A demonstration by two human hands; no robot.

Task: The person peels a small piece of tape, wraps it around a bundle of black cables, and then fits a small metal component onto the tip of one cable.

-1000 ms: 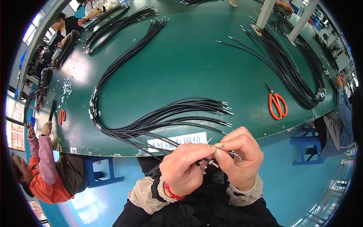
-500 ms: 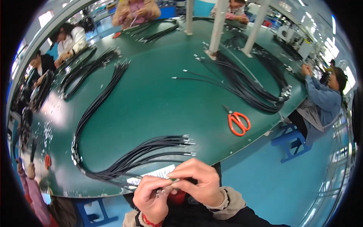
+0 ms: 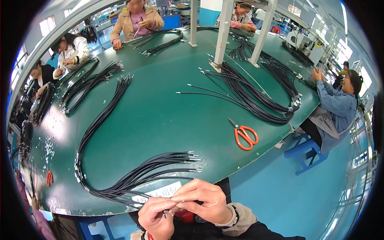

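Both hands, the left hand (image 3: 160, 214) and right hand (image 3: 204, 200), pinch one thin black wire's metal-tipped end (image 3: 170, 212) at the near surface (image 3: 160, 120) edge; it looks light, limp, best held near its tip.

1. Left hand (image 3: 158, 218): bare, no glove; a thin red band shows at the wrist, at the lower edge of the view.
2. Right hand (image 3: 206, 202): bare, no glove, no ring discernible.
3. Right sleeve: a beige knitted cuff (image 3: 240, 216), thick and ribbed, sits at the wrist.
4. Outer garment: a dark, near-black jacket sleeve (image 3: 264, 232) runs on from the beige cuff toward the lower edge.
5. Left sleeve: mostly out of view; colour not determinable.
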